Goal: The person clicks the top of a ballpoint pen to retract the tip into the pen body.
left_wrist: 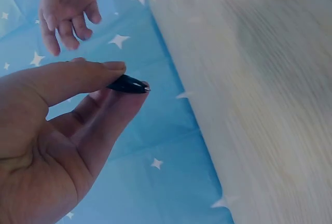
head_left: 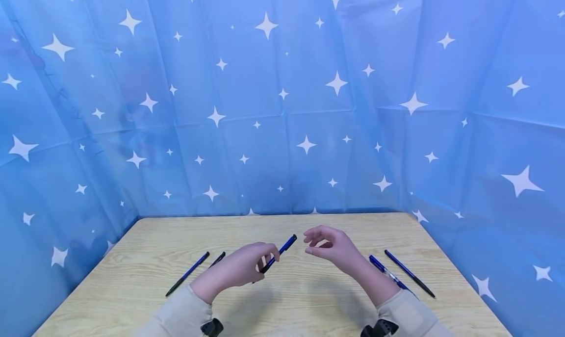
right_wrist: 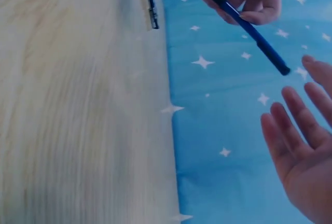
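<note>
My left hand (head_left: 243, 266) pinches a blue pen with black ends (head_left: 284, 247) between thumb and fingers, holding it tilted above the table. In the left wrist view only the pen's black tip end (left_wrist: 127, 84) shows past the thumb. My right hand (head_left: 333, 246) is just right of the pen's upper end, apart from it. Its fingers are loosely bent, with nothing between them. In the right wrist view the whole pen (right_wrist: 244, 23) slants down toward the right hand (right_wrist: 306, 151).
On the wooden table (head_left: 291, 312), a blue-and-black pen (head_left: 187, 274) and a darker pen (head_left: 218, 258), partly hidden, lie at left. A blue pen with a pale section (head_left: 383, 267) and another blue-and-black pen (head_left: 410, 274) lie at right. A star-patterned blue curtain (head_left: 282, 160) surrounds the table.
</note>
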Motion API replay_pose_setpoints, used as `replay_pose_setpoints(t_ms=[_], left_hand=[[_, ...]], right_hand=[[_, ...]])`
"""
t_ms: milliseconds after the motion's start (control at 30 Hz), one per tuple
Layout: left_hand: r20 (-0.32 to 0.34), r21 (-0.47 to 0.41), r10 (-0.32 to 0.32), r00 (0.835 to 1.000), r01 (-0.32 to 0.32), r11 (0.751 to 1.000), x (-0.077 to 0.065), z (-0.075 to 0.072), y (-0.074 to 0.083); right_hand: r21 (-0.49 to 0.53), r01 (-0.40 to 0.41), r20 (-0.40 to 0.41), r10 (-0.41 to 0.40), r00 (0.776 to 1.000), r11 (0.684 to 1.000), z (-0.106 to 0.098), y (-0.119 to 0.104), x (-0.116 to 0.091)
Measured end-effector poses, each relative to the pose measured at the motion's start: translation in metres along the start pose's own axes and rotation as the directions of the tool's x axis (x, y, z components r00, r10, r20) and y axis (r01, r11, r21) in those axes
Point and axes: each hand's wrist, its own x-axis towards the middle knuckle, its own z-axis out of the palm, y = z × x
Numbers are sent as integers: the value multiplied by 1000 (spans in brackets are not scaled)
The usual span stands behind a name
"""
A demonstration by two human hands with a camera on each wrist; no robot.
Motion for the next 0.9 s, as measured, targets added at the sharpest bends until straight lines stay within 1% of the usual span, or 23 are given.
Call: replay_pose_setpoints(t_ms=[100,233,300,467,600,700,800,900], left_hand=[[-43,-9,28,999,-28,1000,3,1,6],[-110,-32,60,992,-63,997,5,4,12],[-138,-65,72,988,-81,995,5,4,15],[-209,-145,92,974,-124,982,8,5,23],[-254,-223,73,964,-131,966,11,7,29],[-278,-323,41,960,-134,937,14,11,32],[-296,-423,23,955,-152,893,16,15,35],[-305,-498,10,952,-168,851,19,18,38]], right_hand=[[23,21,-37,-21,999,1000,0,-3,0],[54,28,-61,-24,998,998,-1,-10,-1],[65,32,-75,-27,997,997,-2,-13,0],[102,82,-108,-71,992,991,-4,-21,1],[156,123,-113,-106,988,980,-5,-27,2],[188,155,-130,-132,983,970,-4,-30,1],[215,193,-165,-160,973,957,-3,-32,0],[247,221,-203,-172,964,943,-3,-34,0]])
